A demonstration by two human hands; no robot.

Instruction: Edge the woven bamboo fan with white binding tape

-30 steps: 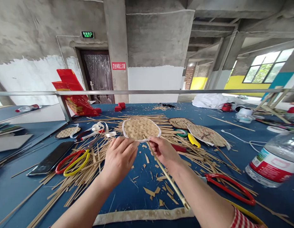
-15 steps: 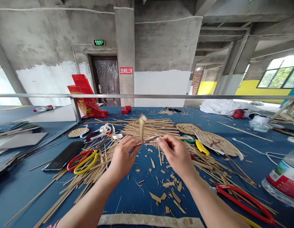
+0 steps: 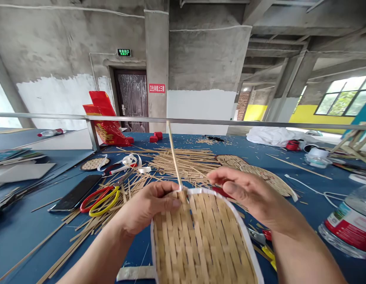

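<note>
In the head view, a woven bamboo fan with a white taped rim faces me, its thin stick handle pointing up and away. My left hand pinches the fan at its top rim, where the stick enters the weave; the thumb lies on the near face. To the right, my right hand is raised beyond the rim with fingers apart, holding nothing. Partly hidden beneath that hand and wrist are red-and-yellow-handled cutters.
Bamboo strips are spread across the blue table. Left lie scissors, a phone and white ribbon. Other woven fans lie at right, near a large water bottle. A metal rail crosses behind.
The fan, earlier seen edge-on between both hands, has been tilted up so its broad face shows. My right hand has left it and opened, moving right.
</note>
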